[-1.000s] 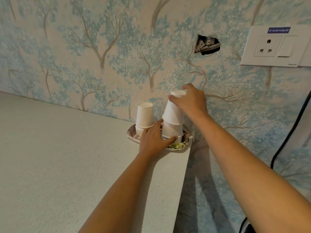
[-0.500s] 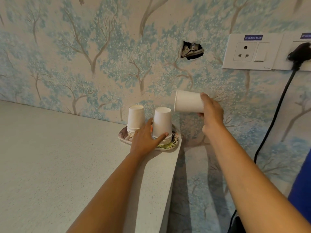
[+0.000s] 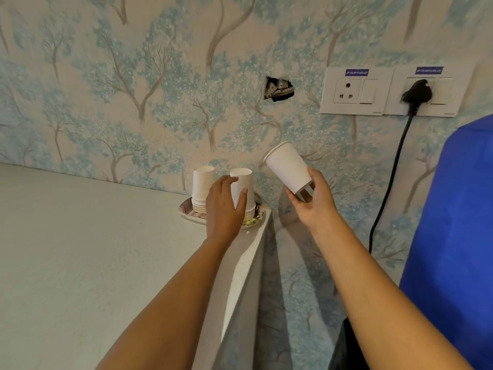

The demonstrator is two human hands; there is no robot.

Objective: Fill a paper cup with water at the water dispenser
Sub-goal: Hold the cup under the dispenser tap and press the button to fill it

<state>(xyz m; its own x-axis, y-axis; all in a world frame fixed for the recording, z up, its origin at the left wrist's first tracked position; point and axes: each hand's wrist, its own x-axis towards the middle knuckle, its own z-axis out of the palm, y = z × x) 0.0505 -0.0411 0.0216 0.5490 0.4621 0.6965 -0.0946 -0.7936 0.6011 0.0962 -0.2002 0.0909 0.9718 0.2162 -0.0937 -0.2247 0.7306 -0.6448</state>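
Paper cup (image 3: 288, 166), matt white, smooth, centre right. Two cup stacks (image 3: 202, 188), same matt paper, on a glossy printed plate (image 3: 186, 212). Counter (image 3: 80, 249) lower left: pale speckled stone look, low sheen. Wallpaper (image 3: 133, 76) matt, grainy. Sockets (image 3: 357, 90) glossy white plastic. Blue bottle (image 3: 458, 222) smooth plastic.

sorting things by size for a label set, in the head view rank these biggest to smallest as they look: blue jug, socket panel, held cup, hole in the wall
1. blue jug, though cut off by the frame and nearest the camera
2. socket panel
3. held cup, closer than the wall, so its rank against the panel is unsure
4. hole in the wall
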